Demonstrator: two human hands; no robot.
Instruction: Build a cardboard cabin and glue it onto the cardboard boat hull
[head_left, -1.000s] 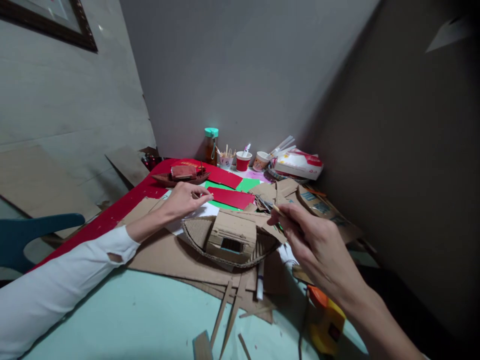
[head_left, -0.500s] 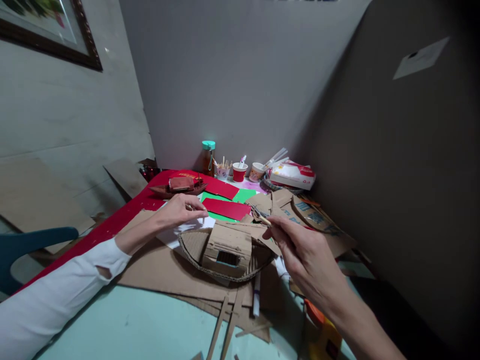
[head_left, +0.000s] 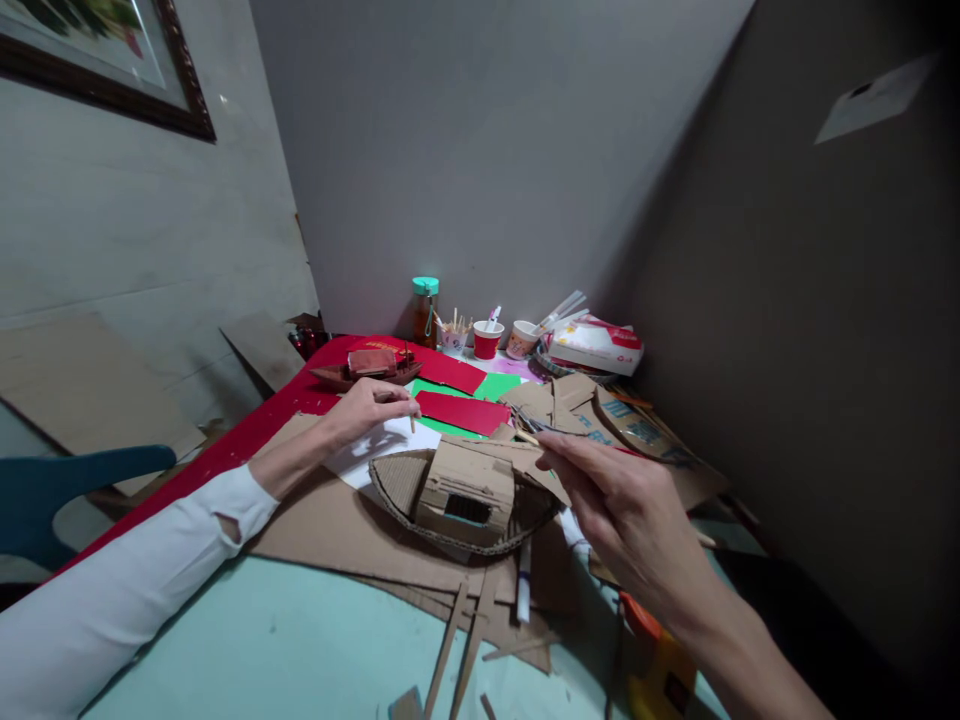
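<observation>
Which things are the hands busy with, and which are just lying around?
Busy with:
left hand pinching a small stick over white paper
right hand holding a thin stick
cardboard boat between them

Lying around:
red cup
bottle
brown boat
red paper
marker

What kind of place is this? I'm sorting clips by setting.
Probably a home craft table in a room corner: a cardboard boat model, coloured paper sheets, cups of sticks and pens, a framed picture.
</observation>
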